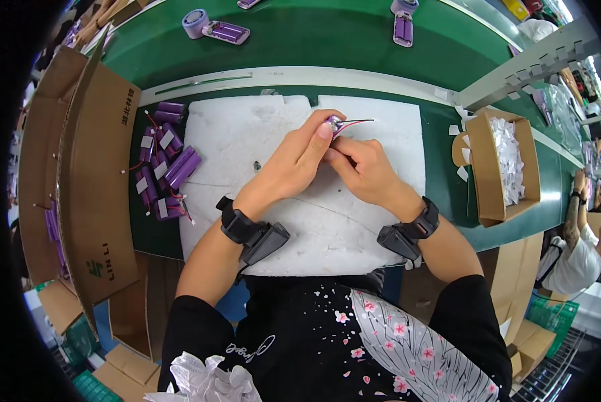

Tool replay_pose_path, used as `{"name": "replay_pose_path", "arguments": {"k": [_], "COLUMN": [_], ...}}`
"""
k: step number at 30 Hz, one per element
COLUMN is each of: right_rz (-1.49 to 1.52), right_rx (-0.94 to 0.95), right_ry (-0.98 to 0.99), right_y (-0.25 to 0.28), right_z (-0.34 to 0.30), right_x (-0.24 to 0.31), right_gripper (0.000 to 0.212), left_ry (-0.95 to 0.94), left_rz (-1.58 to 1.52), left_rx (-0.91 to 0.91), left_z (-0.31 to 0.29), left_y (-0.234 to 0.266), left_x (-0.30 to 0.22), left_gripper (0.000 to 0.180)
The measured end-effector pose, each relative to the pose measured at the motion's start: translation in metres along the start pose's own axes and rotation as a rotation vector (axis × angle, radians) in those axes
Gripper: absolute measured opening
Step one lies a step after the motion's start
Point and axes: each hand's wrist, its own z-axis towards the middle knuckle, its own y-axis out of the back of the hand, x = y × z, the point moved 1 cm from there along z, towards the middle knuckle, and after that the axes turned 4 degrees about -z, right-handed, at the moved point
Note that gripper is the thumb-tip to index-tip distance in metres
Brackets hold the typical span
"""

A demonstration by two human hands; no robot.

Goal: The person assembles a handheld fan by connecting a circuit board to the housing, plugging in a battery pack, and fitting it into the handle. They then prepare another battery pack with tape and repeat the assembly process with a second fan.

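A purple battery pack (pixel 334 123) with red and black wires pointing right is held above a white foam sheet (pixel 247 127). My left hand (pixel 296 159) is closed around the pack, its thumb pressing near the wire end. Right beside it, my right hand (pixel 367 173) is closed too, thumb and fingers pinched together against the left hand and the pack's lower part. What its fingertips grip is hidden between the hands. To the left of the foam lie several purple battery packs (pixel 182 166) in a loose pile, with white labels and thin wires ending in small connectors.
A large open cardboard box (pixel 106 174) stands at the left. At the right, a small carton (pixel 486 171) holds white paper pieces. Beyond a pale rail (pixel 354 77), purple devices (pixel 225 32) lie on a green surface (pixel 314 40). Another person (pixel 578 254) is at the far right.
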Motion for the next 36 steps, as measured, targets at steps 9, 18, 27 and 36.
{"name": "replay_pose_path", "arguments": {"k": [9, 18, 27, 36], "right_rz": [-0.075, -0.099, -0.077, -0.035], "right_rx": [0.104, 0.125, 0.123, 0.112], "right_ry": [-0.079, -0.117, -0.119, -0.123], "right_y": [0.0005, -0.0016, -0.0035, -0.0013], "right_z": [-0.0023, -0.002, -0.0012, 0.0011], "right_x": [0.006, 0.0059, 0.0037, 0.0082], "right_gripper": [0.014, 0.02, 0.019, 0.017], "left_ry": [-0.095, -0.067, -0.029, -0.101], "left_rz": [0.181, 0.231, 0.183, 0.086], "left_rx": [-0.015, -0.029, -0.031, -0.097], "left_z": [-0.0027, -0.0021, -0.0042, -0.0039], "left_y": [-0.0003, -0.0007, 0.0001, 0.0015], "left_x": [0.0054, 0.0045, 0.0036, 0.006], "left_gripper": [0.043, 0.037, 0.045, 0.05]}}
